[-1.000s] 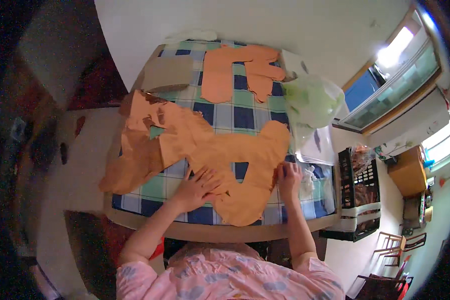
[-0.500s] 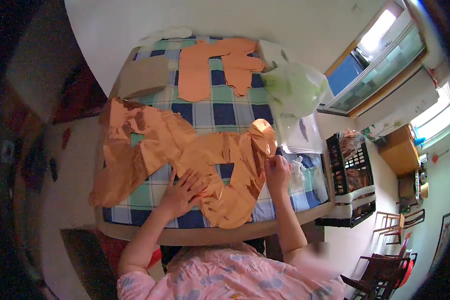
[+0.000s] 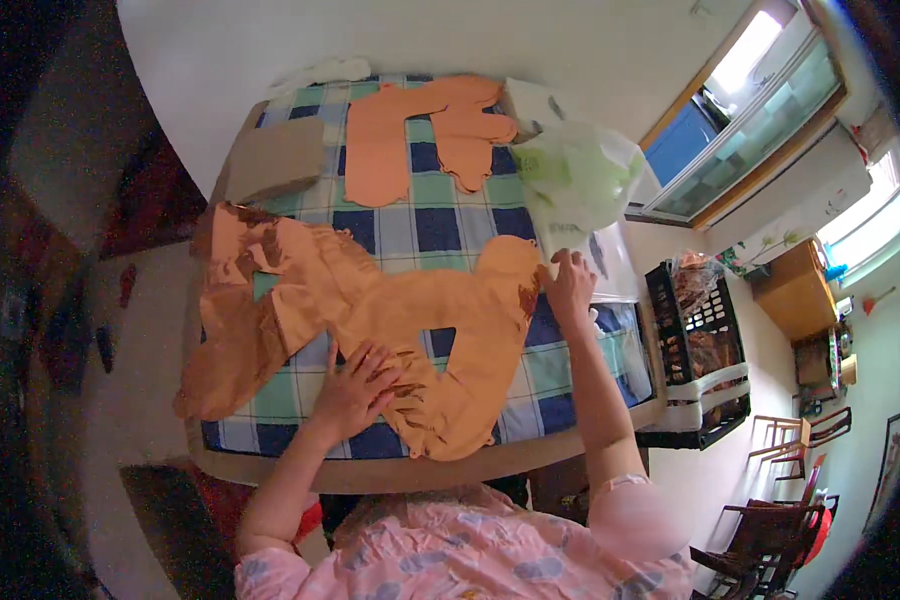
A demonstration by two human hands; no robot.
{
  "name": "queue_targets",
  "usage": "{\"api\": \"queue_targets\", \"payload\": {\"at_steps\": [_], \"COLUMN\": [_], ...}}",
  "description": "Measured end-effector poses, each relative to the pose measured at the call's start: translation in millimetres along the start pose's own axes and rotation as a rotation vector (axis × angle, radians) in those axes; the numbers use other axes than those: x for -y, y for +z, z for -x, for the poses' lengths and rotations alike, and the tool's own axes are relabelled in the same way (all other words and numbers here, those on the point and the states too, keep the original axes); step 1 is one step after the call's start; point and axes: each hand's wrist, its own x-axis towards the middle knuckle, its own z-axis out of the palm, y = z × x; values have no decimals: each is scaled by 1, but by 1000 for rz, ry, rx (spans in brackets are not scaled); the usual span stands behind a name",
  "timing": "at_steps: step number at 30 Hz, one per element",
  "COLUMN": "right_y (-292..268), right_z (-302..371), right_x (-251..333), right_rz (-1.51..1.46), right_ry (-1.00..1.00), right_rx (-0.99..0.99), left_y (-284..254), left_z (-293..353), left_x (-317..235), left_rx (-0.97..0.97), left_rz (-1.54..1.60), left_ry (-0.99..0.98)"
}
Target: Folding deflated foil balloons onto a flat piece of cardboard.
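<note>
A large flat sheet of shiny rose-gold foil (image 3: 490,345), which looks like a deflated foil balloon, lies across the near part of the bed-like table. My left hand (image 3: 352,392) presses on its lower middle with fingers spread, and creases run out beside the fingertips. At the upper right end of the foil, my right hand (image 3: 571,292) is bent, thumb and fingers closed at the edge; the exact grip is partly hidden. A second matte orange-pink flat piece (image 3: 377,150) of similar kind lies farther back.
Plaid cloth (image 3: 445,225) covers the tabletop. A cardboard piece (image 3: 278,158) lies at the far left. On the right are a whitish-green plastic bag (image 3: 585,175) and a clear packet (image 3: 615,265). Beyond the right edge stands a black crate (image 3: 705,325) holding wrapped items.
The folded-up upper right end of the foil has come down flat. My right hand has moved up and slightly right along its edge. My left hand stays nearly in place.
</note>
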Motion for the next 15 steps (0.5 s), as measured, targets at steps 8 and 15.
{"api": "queue_targets", "payload": {"at_steps": [8,15], "right_y": [-1,-4], "right_z": [15,-8], "right_x": [27,66], "right_rz": [-50,-219], "right_ry": [-74,-226], "right_rx": [109,71], "left_y": [-4,-8], "left_z": [1,-5], "left_x": [1,3], "left_rx": [-23,-18], "left_rz": [51,42], "left_ry": [-36,-29]}}
